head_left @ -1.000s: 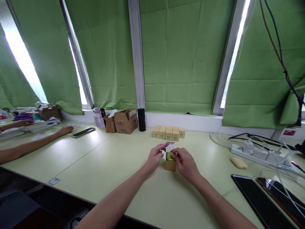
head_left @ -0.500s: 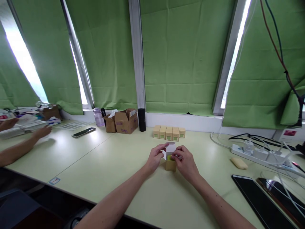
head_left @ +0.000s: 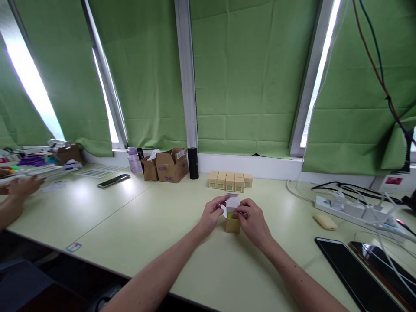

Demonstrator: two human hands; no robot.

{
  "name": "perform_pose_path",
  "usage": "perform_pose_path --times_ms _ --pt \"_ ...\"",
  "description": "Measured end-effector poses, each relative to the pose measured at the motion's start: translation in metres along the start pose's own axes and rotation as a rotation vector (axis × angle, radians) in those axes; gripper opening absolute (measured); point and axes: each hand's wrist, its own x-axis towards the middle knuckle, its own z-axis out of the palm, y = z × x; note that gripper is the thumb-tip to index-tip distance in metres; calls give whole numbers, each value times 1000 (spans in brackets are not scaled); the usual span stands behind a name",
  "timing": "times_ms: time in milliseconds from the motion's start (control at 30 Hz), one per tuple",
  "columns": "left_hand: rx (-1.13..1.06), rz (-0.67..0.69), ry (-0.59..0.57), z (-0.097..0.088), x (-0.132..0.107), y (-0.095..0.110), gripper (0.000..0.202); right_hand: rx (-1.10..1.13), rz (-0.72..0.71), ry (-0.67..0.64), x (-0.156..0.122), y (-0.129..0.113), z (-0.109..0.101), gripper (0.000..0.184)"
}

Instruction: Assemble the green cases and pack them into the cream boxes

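Note:
A small tan cardboard box (head_left: 232, 225) stands upright on the pale green table (head_left: 136, 225) with its white lid flap (head_left: 232, 201) raised. Inside its open top a green object (head_left: 231, 215) shows, sunk almost level with the rim. My left hand (head_left: 212, 214) grips the box's left side, fingers curled toward the flap. My right hand (head_left: 252, 220) is curled round the right side, fingertips pressing at the box's opening. Behind them stands a row of several closed tan boxes with green labels (head_left: 230, 180).
Open cardboard boxes (head_left: 171, 165), a black cylinder (head_left: 193, 163), a bottle (head_left: 133, 159) and a phone (head_left: 114, 180) lie at the back left. Another person's hands (head_left: 20, 189) are at the far left. A power strip with cables (head_left: 352, 209), a beige bar (head_left: 326, 222) and black tablets (head_left: 354, 273) fill the right.
The green object has sunk deeper into the tan box under my right fingers. At the far left the other person's hand has pulled back from the phone toward the table edge.

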Motion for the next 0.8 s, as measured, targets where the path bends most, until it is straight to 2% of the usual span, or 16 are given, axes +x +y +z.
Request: perform_pose_path --times_ms 167,433,633,800 --pt "-5 5 -3 -1 0 0 53 59 -13 87 -1 0 -2 22" --pt "-21 5 7 -2 0 1 46 170 115 244 3 14 -6 23" --pt "-50 -29 16 -3 0 -4 46 203 245 266 2 23 -3 24" --pt "-73 -17 8 -2 2 -9 45 222 299 242 2 22 -1 25"
